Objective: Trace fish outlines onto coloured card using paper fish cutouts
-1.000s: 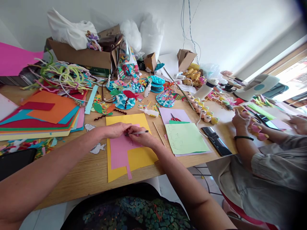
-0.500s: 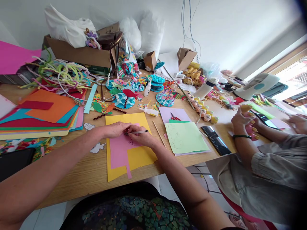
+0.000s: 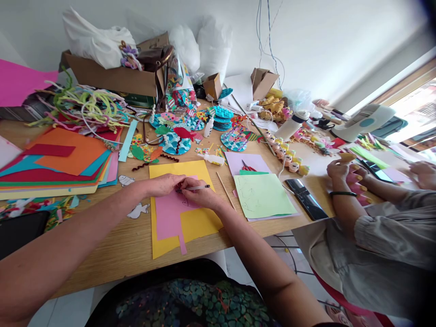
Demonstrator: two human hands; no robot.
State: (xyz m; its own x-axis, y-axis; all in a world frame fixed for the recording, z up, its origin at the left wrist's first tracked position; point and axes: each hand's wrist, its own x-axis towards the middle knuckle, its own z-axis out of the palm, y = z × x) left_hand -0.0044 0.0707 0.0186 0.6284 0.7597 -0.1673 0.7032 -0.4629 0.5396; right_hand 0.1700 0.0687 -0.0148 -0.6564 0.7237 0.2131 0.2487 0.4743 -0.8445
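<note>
My right hand (image 3: 196,190) is closed around a pen (image 3: 199,187), its tip low over pink paper (image 3: 168,220). A few curved dark lines are drawn on the pink sheet beside that hand. My left hand (image 3: 168,184) rests on the same paper, its fingertips close to the pen tip and largely hidden, so their grip is unclear. Beneath lies a larger yellow sheet (image 3: 200,225). To the left are two small fish cutouts, a striped one (image 3: 126,180) and a plain white one (image 3: 138,210).
A thin wooden stick (image 3: 225,190), light green paper (image 3: 264,195), red-handled scissors (image 3: 248,167) and a dark phone (image 3: 305,199) lie to the right. Coloured paper (image 3: 68,150) is stacked left. Glue bottles (image 3: 214,159) and craft pieces stand behind. A co-worker's hands (image 3: 340,170) hold a pink-and-yellow piece.
My hands and the pen stay almost in place on the pink paper. On the right, the co-worker's hand has shifted slightly around the piece it holds.
</note>
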